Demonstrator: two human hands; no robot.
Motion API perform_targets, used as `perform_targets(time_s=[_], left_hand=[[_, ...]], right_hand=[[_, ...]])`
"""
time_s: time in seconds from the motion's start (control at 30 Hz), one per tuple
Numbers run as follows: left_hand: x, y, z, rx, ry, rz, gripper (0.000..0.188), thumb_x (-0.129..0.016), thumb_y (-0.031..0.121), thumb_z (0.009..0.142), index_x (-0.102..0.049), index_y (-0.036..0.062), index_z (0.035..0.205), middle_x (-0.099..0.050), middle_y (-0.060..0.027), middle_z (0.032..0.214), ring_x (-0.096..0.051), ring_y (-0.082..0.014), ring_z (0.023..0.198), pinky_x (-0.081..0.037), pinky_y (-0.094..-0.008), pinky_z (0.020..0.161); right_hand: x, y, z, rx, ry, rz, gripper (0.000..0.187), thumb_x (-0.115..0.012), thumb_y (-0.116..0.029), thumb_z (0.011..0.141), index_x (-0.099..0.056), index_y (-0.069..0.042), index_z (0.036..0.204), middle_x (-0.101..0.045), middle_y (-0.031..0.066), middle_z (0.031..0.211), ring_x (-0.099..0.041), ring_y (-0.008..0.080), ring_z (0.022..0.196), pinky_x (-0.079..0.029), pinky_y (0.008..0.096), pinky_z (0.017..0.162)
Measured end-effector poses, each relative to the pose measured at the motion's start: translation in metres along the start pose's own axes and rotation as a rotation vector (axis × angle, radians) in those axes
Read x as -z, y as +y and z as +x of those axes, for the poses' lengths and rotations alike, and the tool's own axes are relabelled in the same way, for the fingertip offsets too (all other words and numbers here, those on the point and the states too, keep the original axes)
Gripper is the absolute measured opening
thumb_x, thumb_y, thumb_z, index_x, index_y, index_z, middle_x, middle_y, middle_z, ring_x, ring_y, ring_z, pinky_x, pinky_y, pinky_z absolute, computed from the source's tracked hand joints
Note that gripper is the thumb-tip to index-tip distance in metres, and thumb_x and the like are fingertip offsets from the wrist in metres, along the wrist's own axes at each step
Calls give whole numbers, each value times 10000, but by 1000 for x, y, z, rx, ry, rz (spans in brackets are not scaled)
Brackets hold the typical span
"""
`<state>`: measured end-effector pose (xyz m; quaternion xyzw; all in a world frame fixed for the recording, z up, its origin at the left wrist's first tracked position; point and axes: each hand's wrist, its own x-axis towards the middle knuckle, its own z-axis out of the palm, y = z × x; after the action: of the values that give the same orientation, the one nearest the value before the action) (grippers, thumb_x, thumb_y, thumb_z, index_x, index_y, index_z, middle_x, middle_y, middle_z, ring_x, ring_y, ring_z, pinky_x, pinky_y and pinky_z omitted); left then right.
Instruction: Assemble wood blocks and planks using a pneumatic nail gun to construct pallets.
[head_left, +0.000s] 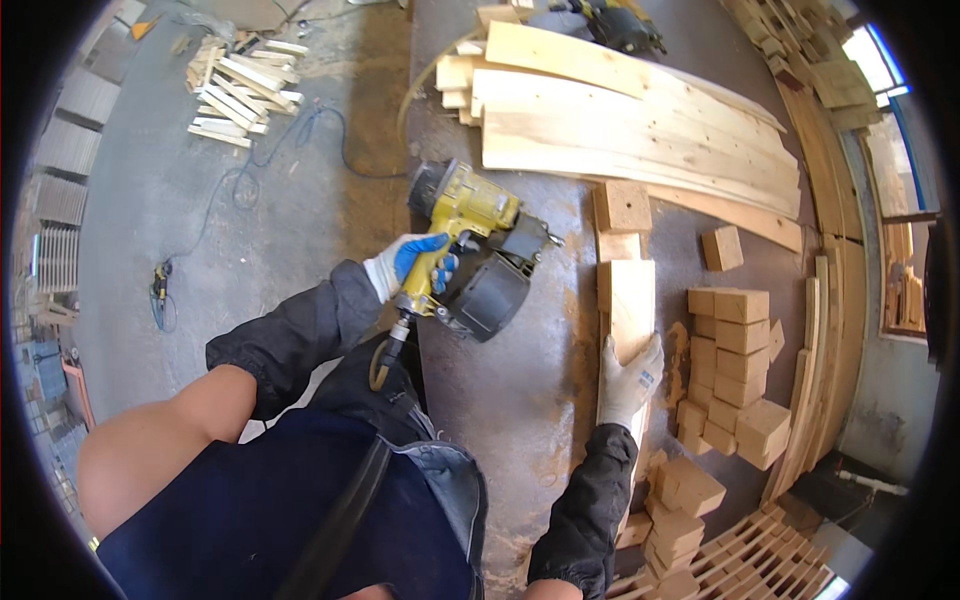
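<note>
Left hand, gloved in white and blue, is closed around the handle of a yellow nail gun. The left arm enters from the lower left, elbow bent outward, with a dark sleeve covering the forearm. The tool is raised at the near edge of the tabletop, its nose directed to the right toward the timber. An air hose connects at the base of the handle.

Right hand, in a pale glove, is partly open and spans a light board, thumb along the left edge, fingers at the right edge, holding it from above. The right forearm extends upward from the lower edge, slightly angled to the right. The board lies lengthwise on the tabletop, just below a wooden block.

Container: a black rounded magazine is mounted on the nail gun. Its casing conceals the contents.

Adjacent stock: stacked blocks stand to the right of the board; wide planks lie beyond it. A heap of sticks rests on the floor at upper left.
</note>
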<state>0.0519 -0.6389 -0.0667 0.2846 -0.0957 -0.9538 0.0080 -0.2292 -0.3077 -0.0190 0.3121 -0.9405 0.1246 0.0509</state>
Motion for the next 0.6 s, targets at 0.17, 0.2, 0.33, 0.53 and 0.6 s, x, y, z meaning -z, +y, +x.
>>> perform_targets(time_s=[0.17,0.2,0.33,0.53,0.6], left_hand=[[-57,2,-10,-13,3,198,317,-628,165,976,-585,22,1255,-591,-30,860,-511,-113,597,-471,-299,594],[-67,3,-16,-28,27,264,317,-643,155,963,-585,22,1245,-587,-35,831,-523,-121,589,-473,-303,580],[-132,9,-44,-69,103,585,303,-697,136,919,-605,11,1180,-588,-53,732,-582,-155,552,-495,-304,535],[-221,11,-33,-53,2,983,287,-736,160,898,-621,6,1111,-623,-50,724,-613,-126,554,-509,-273,520],[-260,1,-25,-29,0,1106,283,-751,163,886,-619,13,1086,-614,-27,718,-603,-103,545,-502,-263,506]], right_hand=[[-3,6,-3,9,47,21,877,-810,-481,816,-453,48,1416,-592,280,1295,-558,443,1221,-440,520,1063],[-4,4,-2,38,74,36,882,-805,-508,811,-464,46,1406,-601,275,1267,-569,439,1195,-449,517,1045],[-6,-3,2,23,108,18,890,-777,-555,813,-474,37,1404,-598,245,1237,-568,411,1170,-446,498,1041],[6,-5,2,-80,19,81,887,-760,-565,816,-476,28,1411,-568,216,1310,-536,385,1236,-412,477,1080],[8,-3,-1,-87,17,71,898,-745,-588,816,-480,26,1417,-574,207,1309,-524,369,1261,-399,468,1097]])
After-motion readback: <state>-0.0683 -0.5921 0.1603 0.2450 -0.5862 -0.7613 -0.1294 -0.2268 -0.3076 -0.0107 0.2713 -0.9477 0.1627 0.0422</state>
